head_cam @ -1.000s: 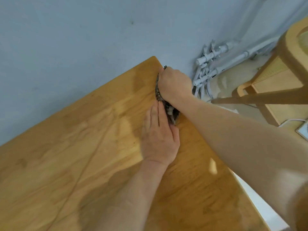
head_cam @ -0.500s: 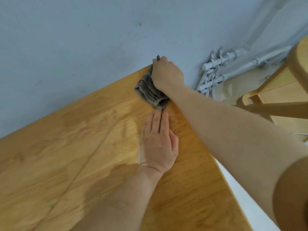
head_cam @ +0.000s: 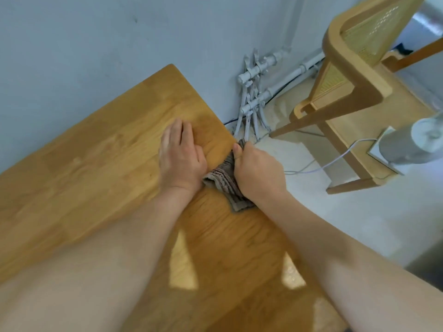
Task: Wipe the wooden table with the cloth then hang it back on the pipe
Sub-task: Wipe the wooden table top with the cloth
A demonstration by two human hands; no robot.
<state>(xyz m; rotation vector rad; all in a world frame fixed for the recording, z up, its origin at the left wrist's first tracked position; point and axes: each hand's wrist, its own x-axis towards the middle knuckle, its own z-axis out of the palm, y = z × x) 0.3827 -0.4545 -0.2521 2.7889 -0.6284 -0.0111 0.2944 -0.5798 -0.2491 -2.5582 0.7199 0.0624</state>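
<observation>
— Well, is anything seen that holds something else?

— Only the wooden table, on which one cloth and two hands are carried. No bowl or box can be made out.

— How is the cloth held?

— It is bunched in the right hand, whose fingers are curled tight round it, at the table's right edge, partly on the wood. The left hand is laid flat and spread on the top, just beside the cloth, with nothing gripped.

— And what can be counted beyond that?

— One chair is seen to the right, well apart from the table. Several grey pipes are fixed low on the wall.

— What is noted of materials?

— The tabletop is made of jointed planks, smooth and honey-coloured, with a rounded corner. The cloth is ribbed and striped in grey and brown. The chair is of curved pale wood, with woven cane panels.
</observation>
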